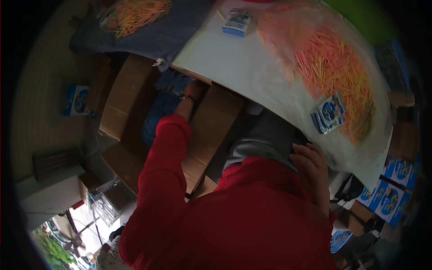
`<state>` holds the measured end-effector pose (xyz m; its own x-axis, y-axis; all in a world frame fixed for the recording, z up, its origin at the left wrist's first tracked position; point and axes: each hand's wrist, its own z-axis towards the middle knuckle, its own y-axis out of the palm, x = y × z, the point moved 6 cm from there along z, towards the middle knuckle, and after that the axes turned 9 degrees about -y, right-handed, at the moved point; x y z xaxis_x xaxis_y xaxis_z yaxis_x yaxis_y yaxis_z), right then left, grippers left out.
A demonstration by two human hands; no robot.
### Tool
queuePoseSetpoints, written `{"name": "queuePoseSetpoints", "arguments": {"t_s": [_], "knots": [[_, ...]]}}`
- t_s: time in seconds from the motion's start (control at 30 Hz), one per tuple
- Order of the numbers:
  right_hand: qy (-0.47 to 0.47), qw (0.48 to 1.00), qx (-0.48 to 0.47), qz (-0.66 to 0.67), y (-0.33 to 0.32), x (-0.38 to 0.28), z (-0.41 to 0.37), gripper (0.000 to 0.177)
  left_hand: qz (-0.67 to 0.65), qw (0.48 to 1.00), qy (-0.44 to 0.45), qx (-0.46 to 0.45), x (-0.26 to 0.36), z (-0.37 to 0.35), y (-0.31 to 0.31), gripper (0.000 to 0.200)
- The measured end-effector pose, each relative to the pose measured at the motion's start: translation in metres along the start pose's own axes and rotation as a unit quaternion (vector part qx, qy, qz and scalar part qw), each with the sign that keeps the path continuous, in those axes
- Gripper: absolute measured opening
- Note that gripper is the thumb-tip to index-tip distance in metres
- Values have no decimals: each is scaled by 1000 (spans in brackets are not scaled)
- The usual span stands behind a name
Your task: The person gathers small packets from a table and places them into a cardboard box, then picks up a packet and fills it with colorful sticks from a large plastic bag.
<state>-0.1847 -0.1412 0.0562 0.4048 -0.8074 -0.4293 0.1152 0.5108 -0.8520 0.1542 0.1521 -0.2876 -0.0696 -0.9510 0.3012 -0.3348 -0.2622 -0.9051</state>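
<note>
My left arm, in a red sleeve, reaches down into an open cardboard box (211, 119). Deep in its far end, my left hand (193, 90) is beside a mass of blue packs (164, 105). The hand is in shadow and its fingers are hidden, so any grip on a pack cannot be made out. Near my lap, by the front edge of the white table (238, 63), rests my right hand (310, 164). Its fingers are stretched out and hold nothing.
On the table, pink, yellow and orange sticks (337, 67) lie on clear plastic, with blue-and-white packets (330, 112) on top. Another packet (237, 21) stands farther back. More sticks (137, 15) lie on a dark cloth. Blue-and-white boxes (389, 200) are stacked at right.
</note>
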Motion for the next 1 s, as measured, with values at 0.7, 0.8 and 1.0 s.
{"name": "queuePoseSetpoints", "arguments": {"t_s": [0.7,0.8,1.0], "knots": [[-127,969,107,-182,49,75,-29,43,113,965,-99,214,75,-337,-87,107],[-124,963,128,-205,45,82,-26,49,138,958,-161,191,63,-328,-76,120],[-68,971,131,-188,42,82,-20,60,192,948,-198,156,56,-311,-67,132]]}}
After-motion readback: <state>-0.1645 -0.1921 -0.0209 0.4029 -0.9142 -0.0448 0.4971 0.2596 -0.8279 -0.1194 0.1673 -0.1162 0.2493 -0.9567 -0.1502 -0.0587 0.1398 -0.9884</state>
